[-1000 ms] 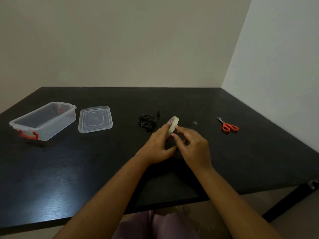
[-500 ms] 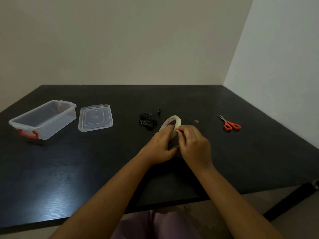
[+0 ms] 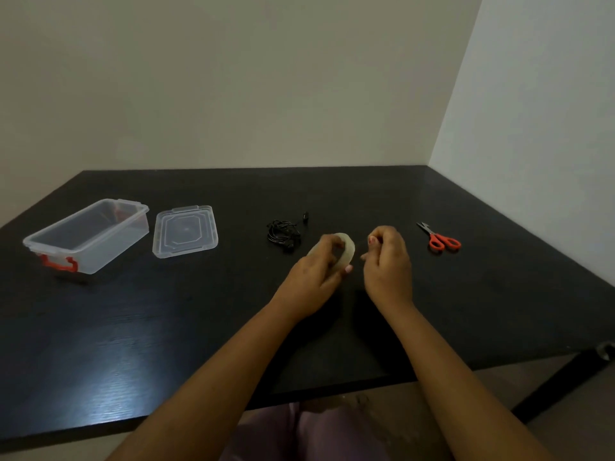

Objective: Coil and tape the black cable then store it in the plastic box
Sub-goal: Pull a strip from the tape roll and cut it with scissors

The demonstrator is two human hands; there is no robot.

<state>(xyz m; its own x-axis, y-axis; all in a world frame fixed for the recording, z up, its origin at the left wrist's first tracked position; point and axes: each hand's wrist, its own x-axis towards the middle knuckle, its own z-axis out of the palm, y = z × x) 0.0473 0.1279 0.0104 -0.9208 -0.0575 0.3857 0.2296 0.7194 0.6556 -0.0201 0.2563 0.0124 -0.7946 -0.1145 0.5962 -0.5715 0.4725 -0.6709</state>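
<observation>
Two hands sit apart in my head view: left hand (image 3: 312, 277) grips the tape roll (image 3: 347, 249), and right hand (image 3: 387, 264), at its 3 o'clock, pinches its fingertips on what I cannot tell. Black cable (image 3: 283, 232) lies bundled at the roll's 10 o'clock, well apart from the plastic box (image 3: 86, 234).

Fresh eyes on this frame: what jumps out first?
The two hands at table centre: the left hand grips a pale tape roll, the right hand close beside it, fingers curled. Next, orange-handled scissors at far right and the open plastic box with red latch at far left.
</observation>
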